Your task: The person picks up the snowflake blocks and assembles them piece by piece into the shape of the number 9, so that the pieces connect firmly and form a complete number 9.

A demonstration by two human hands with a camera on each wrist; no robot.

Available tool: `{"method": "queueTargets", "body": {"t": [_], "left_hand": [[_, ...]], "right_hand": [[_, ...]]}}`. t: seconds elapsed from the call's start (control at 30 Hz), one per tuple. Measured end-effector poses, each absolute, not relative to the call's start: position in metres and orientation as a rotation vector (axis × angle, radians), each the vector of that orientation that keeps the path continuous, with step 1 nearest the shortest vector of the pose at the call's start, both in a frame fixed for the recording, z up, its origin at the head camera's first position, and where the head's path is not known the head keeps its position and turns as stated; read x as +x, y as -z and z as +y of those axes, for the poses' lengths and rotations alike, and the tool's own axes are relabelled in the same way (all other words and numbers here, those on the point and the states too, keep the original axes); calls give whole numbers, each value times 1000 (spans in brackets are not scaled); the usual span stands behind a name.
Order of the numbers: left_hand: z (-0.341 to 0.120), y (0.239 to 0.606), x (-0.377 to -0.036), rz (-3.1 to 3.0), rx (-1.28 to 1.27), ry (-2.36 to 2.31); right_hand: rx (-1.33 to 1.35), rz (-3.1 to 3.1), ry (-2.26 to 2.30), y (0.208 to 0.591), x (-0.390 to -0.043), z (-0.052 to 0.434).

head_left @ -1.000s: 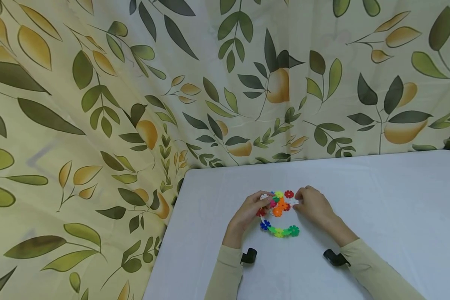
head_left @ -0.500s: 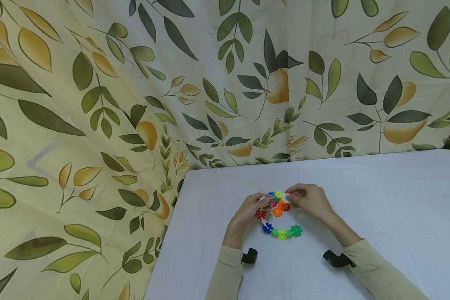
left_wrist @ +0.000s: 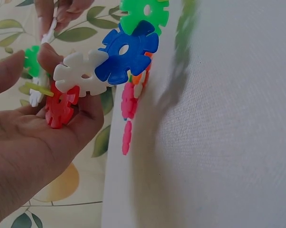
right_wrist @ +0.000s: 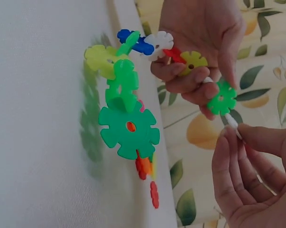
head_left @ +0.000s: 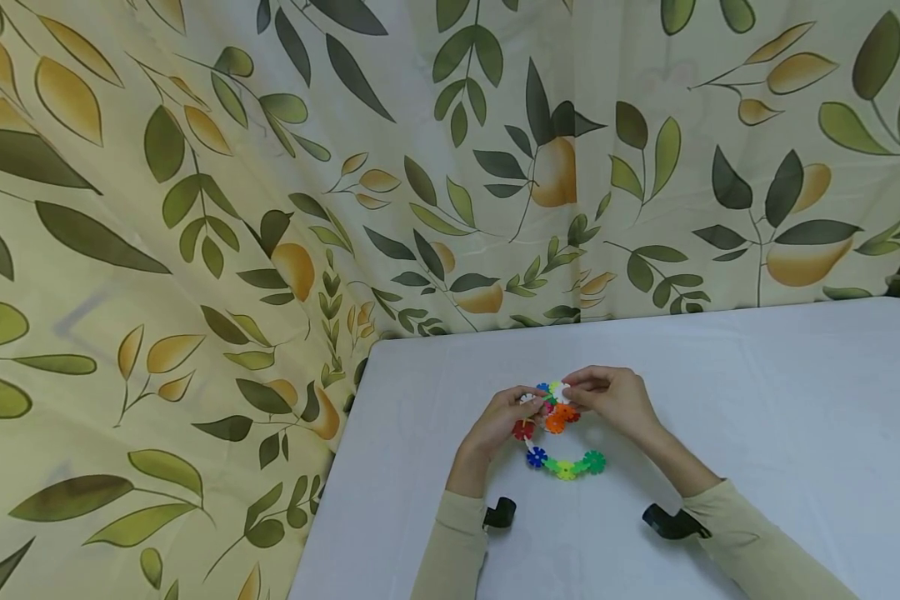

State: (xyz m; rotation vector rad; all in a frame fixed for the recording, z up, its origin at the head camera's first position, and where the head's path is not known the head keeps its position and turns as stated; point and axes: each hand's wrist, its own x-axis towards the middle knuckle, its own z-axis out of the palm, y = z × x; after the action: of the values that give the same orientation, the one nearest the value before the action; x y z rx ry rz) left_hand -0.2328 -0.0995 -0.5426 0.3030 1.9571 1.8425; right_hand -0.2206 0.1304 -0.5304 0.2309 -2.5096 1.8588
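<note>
A chain of colourful snowflake discs (head_left: 566,467) curves from my left hand (head_left: 534,406) down towards the white table (head_left: 757,400). In the left wrist view the fingers of my left hand (left_wrist: 52,80) grip the chain's upper end at a red disc (left_wrist: 61,105), with white (left_wrist: 81,72) and blue discs (left_wrist: 126,52) after it. My right hand (head_left: 568,389) pinches a white disc (right_wrist: 232,122) edge-on against a green disc (right_wrist: 222,99) at that end. The chain's far end is a large green disc (right_wrist: 128,128).
Loose orange, red and pink discs (head_left: 558,418) lie in a small pile between my hands. A leaf-patterned curtain (head_left: 195,208) hangs behind and left of the table. The table's left edge (head_left: 337,467) runs close to my left arm.
My right hand lifted a white disc from beside the pile and moved left to the chain's upper end. The left hand kept its hold on the chain.
</note>
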Motion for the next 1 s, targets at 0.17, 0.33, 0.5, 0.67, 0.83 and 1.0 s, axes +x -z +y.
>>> {"method": "queueTargets", "body": {"t": [0.17,0.33,0.5,0.67,0.83,1.0], "left_hand": [[-99,542,-233,1943,310,-1850],[-99,545,-234,1919,328,-1859],[-98,544,-233,1903,315,-1879],[-98,541,-232,1893,309,-1908],[-100,541,-233,1867,288,-1938],[-102,539,-232,1829,289,-1943]], "right_hand": [[222,-2468,-1881,530,-220,129],[220,-2444,-1940,529,-218,128],[174,-2452,-1963,527,-217,127],[161,-2418,-2008,525,-215,126],[154,-2362,-2097,524,-213,123],[168,-2367,-2108,524,-213,122]]}}
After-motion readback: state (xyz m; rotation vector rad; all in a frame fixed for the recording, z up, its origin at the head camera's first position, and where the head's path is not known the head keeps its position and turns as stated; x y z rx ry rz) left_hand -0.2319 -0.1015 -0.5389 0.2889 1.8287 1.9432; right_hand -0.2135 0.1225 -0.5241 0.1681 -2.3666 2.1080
